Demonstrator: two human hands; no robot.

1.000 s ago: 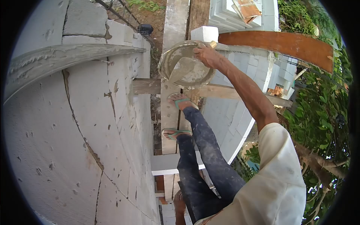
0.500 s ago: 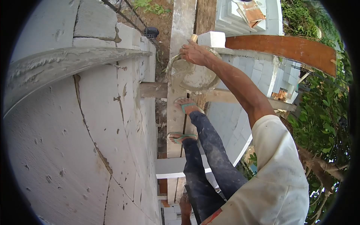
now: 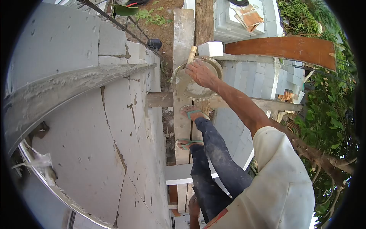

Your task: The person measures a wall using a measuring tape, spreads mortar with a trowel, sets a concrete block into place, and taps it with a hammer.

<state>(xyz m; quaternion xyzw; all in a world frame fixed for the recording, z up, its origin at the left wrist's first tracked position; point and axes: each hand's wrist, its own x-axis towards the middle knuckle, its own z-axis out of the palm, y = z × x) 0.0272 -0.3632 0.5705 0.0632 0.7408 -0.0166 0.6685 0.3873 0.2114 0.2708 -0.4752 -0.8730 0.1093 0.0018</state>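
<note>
My right hand (image 3: pixel 201 73) reaches over a round, mortar-smeared bucket (image 3: pixel 220 72) with grey wet mix inside. Its fingers curl down, and whatever they grip is hidden beneath them. A short wooden handle (image 3: pixel 191 55) sticks up just past the knuckles; the tool it belongs to is out of sight. Low in the picture, my left hand (image 3: pixel 194 206) hangs beside my dark trousers (image 3: pixel 219 152), its fingers too obscured to read. Both my feet, in green-strapped sandals (image 3: pixel 189 144), stand on wooden planks (image 3: pixel 183 34) along with the bucket.
A pale block wall (image 3: pixel 87 145) with mortar joints fills the left, a grey ledge (image 3: pixel 76 78) jutting from it. By the bucket sits a white block (image 3: pixel 211 49), near a curved brown board (image 3: pixel 282 49). Bare ground shows below the planks. Rebar (image 3: pixel 95 11) lies upper left; foliage borders the right.
My right hand has moved from the bucket's far rim in over the mix, and more of the wooden handle shows. The view has shifted, bringing a metal-edged opening in at lower left.
</note>
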